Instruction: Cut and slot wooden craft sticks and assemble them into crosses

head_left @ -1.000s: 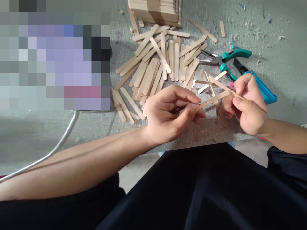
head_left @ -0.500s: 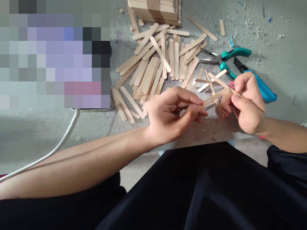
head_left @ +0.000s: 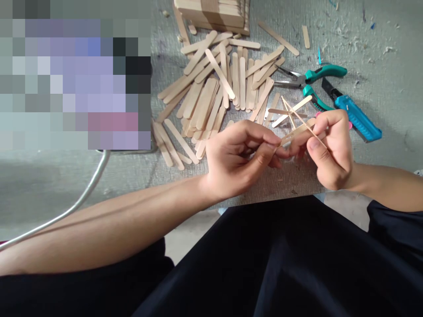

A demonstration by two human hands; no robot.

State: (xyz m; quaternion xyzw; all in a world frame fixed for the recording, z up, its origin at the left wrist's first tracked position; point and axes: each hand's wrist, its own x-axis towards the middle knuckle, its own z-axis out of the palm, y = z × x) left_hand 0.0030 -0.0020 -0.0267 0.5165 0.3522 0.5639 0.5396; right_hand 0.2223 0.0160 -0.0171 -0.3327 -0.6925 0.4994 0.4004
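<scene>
The right hand (head_left: pixel 330 149) had moved in toward the left hand (head_left: pixel 238 160) since a second before, both pinched on a frame of thin flat wooden sticks (head_left: pixel 294 121) held just above the rough grey surface (head_left: pixel 380 57), near the teal-handled pliers (head_left: pixel 310 81).

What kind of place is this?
Probably a hobby craft spot on a rough grey floor: loose flat wooden craft sticks, teal-handled pliers and a blue utility knife.
</scene>
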